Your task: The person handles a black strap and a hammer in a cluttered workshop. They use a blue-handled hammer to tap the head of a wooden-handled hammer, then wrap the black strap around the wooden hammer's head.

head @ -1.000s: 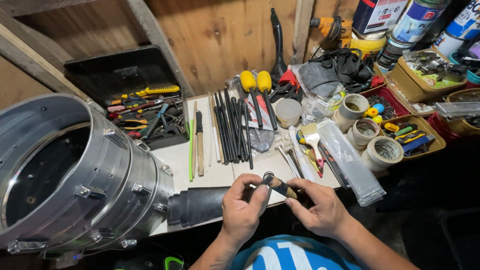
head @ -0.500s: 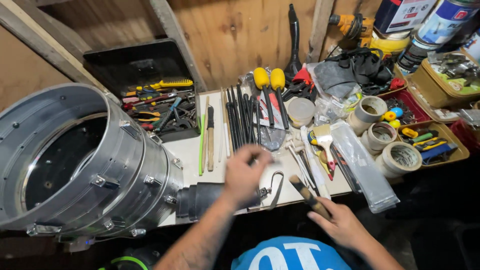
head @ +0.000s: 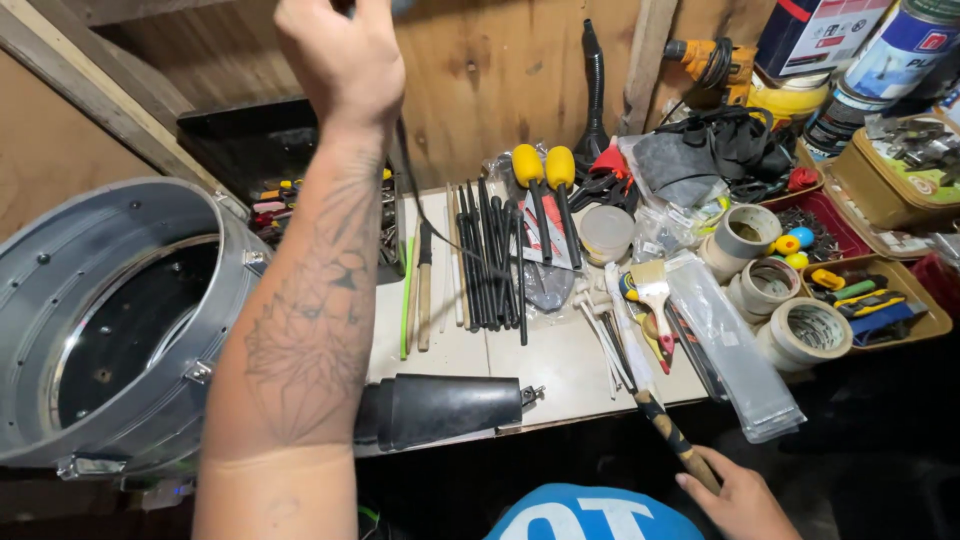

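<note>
My left hand (head: 340, 60) is raised high in front of the wooden wall, its fingertips cut off by the top edge. A thin dark cord (head: 425, 215) hangs from it down to the white tabletop (head: 545, 360). My forearm crosses in front of a large silver metal drum shell (head: 120, 330) lying on its side at the left. My right hand (head: 740, 500) is low at the table's front edge, fingers on the end of a long brush with a dark patterned handle (head: 665, 430). A black tapered sleeve (head: 450, 405) lies by the front edge.
Black sticks (head: 490, 260), two yellow-headed mallets (head: 540, 170) and a paintbrush (head: 652, 290) lie mid-table. Tape rolls (head: 800, 335) and a clear plastic pack (head: 735, 345) sit at the right. A black tray of hand tools (head: 275, 195) stands behind the drum shell. Cans and a drill line the back right.
My left hand has lifted from the table's front edge up to the top of the view. My right hand has drawn back to the lower right with the brush.
</note>
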